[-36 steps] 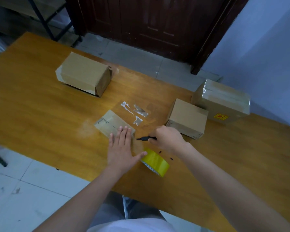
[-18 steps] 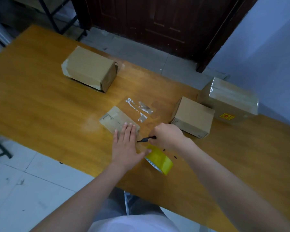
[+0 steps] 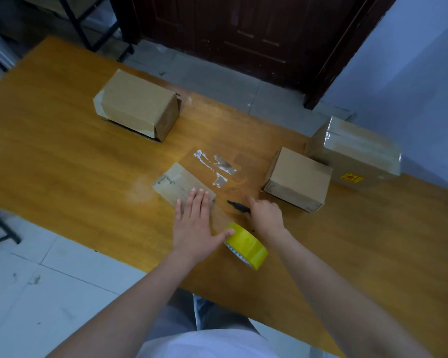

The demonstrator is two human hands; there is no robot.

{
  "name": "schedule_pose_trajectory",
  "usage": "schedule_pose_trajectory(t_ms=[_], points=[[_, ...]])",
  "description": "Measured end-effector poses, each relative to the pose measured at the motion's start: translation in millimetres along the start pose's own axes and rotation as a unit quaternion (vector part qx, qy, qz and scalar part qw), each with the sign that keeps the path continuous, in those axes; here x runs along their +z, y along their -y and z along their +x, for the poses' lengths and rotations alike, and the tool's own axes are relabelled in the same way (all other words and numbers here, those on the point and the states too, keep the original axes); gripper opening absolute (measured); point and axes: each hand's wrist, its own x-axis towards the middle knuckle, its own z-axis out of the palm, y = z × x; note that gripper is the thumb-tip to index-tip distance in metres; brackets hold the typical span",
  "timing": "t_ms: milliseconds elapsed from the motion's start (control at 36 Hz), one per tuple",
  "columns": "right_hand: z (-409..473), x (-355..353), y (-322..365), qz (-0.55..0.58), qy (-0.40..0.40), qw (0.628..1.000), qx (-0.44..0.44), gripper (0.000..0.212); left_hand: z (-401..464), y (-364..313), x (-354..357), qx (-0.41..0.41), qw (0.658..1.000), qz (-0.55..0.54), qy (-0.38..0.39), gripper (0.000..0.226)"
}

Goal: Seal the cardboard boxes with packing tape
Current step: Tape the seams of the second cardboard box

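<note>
Fingers (image 3: 197, 200) of the left hand (image 3: 194, 228) straight and spread, pressed flat on the near end of the flattened cardboard piece (image 3: 177, 186) at centre frame, thumb stretched right to touch the top of the yellow tape roll (image 3: 246, 245). Right hand (image 3: 265, 215) curled round the black cutter (image 3: 237, 205), blade end pointing toward upper left of frame, into the gap between the two hands.

Tape roll standing on edge just below and between the hands, touching the left thumb, just beside the right wrist. Faint glossy strip seemingly running from the roll up-left toward the cardboard piece; hard to confirm, too transparent. If so, long axis of that strip lower right to upper left, cutter tip lying just right of it, nearly crosswise. Probable next move: a short draw of the blade across the strip, toward the left fingers, so risk of nicking them.

Right hand nearer the small box (image 3: 296, 178), right of centre, close beyond the knuckles. Larger box (image 3: 354, 148) with shiny tape and a yellow label behind it at right edge. Third box (image 3: 137, 104) well apart, upper left of centre on the wooden table (image 3: 62, 151). Old tape scraps (image 3: 219, 166) stuck to the wood just above the hands.
</note>
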Motion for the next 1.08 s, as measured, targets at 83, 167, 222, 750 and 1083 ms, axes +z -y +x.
schedule_pose_trajectory(t_ms=[83,167,222,750,1083], points=[[0.9,4.2,5.4,0.100,-0.064,0.993,-0.012,0.031,-0.5,-0.7,-1.0,0.001,1.000,0.012,0.008,0.115],[-3.0,-5.4,16.0,0.366,0.001,0.931,-0.011,0.031,0.1,0.0,1.2,0.000,1.000,0.015,0.005,0.116],[-7.2,-14.3,22.5,0.488,0.133,0.863,-0.010,0.036,1.2,-0.2,1.2,0.000,1.000,0.015,0.006,0.117],[-31.5,-3.1,9.8,0.573,0.168,0.801,-0.031,0.011,7.8,19.9,-7.8,0.031,0.978,-0.182,-0.101,0.069],[-43.7,8.0,5.8,0.617,0.118,0.778,0.012,0.013,33.2,28.5,-1.1,0.129,0.959,0.075,-0.242,0.028]])
